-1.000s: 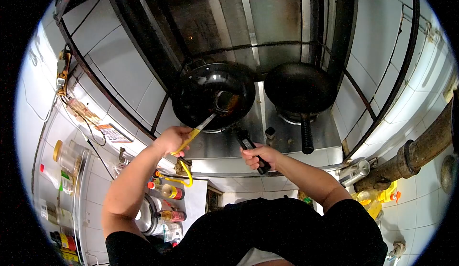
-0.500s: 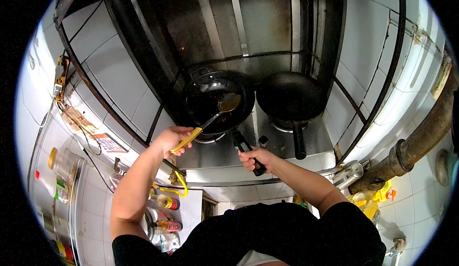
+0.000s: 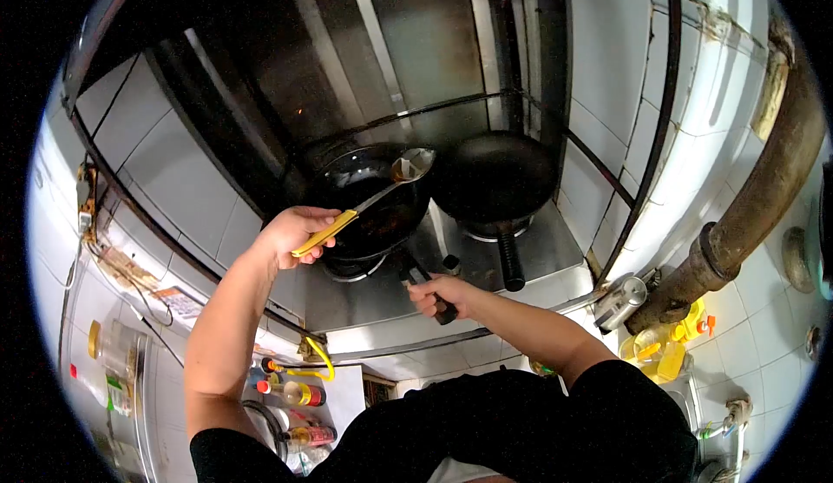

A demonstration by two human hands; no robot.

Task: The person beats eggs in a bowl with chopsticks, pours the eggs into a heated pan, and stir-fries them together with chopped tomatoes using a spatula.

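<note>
My left hand (image 3: 299,231) is closed round the yellow handle of a metal ladle (image 3: 413,165). The ladle's bowl is raised over the right rim of the black wok (image 3: 360,223) on the left burner. Something brownish and shiny shows in the bowl, too small to tell what. My right hand (image 3: 441,298) grips the wok's black handle, below and to the right of the pan. Beside the wok, a second black pan (image 3: 495,175) rests on the right burner with its handle towards me.
A dark metal rail (image 3: 416,347) runs along the front of the steel stovetop (image 3: 347,305). Bottles (image 3: 304,394) stand at the lower left. At the right are a metal canister (image 3: 621,302), a yellow oil container (image 3: 659,357) and a thick brown pipe (image 3: 755,205).
The ladle has risen from inside the wok to above its right rim. The wok is still held by my right hand. The whole view has shifted and turned slightly.
</note>
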